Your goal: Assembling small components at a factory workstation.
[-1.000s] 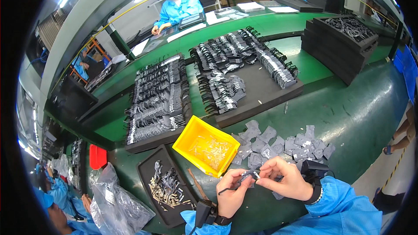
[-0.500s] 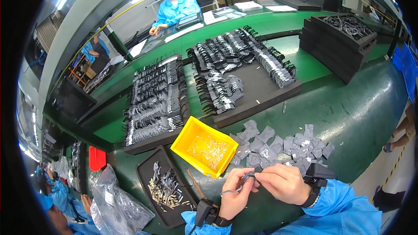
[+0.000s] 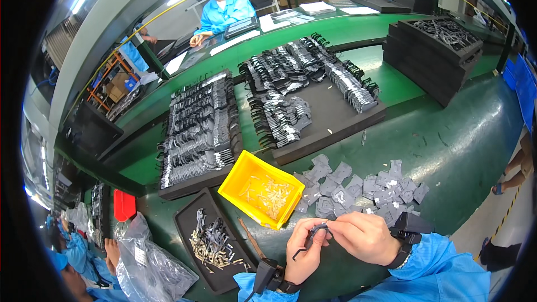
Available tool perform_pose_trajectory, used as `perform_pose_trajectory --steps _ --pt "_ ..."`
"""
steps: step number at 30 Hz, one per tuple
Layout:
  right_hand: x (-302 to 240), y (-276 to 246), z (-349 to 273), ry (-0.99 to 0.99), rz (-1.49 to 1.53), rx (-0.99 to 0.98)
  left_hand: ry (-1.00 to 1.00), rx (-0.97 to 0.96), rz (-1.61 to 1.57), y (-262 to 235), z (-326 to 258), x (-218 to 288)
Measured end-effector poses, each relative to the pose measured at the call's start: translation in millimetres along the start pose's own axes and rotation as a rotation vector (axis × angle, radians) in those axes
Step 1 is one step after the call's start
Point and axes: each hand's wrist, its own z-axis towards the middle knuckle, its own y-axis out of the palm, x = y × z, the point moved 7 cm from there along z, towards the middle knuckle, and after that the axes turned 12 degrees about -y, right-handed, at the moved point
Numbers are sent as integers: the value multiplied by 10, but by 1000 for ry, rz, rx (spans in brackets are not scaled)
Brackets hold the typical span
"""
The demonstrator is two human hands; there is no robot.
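Note:
My left hand (image 3: 302,254) is closed around a small dark grey part (image 3: 316,232) with a thin, black, hooked tail that sticks out below the fingers. Close against it, my right hand (image 3: 366,239) pinches thumb and fingers together at the part's upper edge; whatever lies between those fingertips is hidden. Just beyond both hands, a loose pile of flat grey plastic pieces (image 3: 341,193) covers the green tabletop (image 3: 430,151). To the left of the pile stands a yellow bin (image 3: 238,184) with many small pale strips in it.
A black tray (image 3: 187,221) holds grey and brass-coloured pieces; a clear plastic bag (image 3: 148,260) lies left of it. Farther back, two dark foam trays (image 3: 347,126) (image 3: 215,182) carry rows of grey parts. Stacked black trays (image 3: 425,61) stand at right. A co-worker (image 3: 226,8) sits across.
The part in my left hand has turned, and its tail now shows black and hooked downward. My hands stay almost in place. A person at the far left has shifted.

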Motion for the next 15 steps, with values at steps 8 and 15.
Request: perform_pose_trajectory --steps 8,15 --pt "-84 5 -3 -53 -32 -5 91 117 224 29 -55 244" --pt "-118 -5 29 -51 -13 5 51 63 78 10 -71 172"
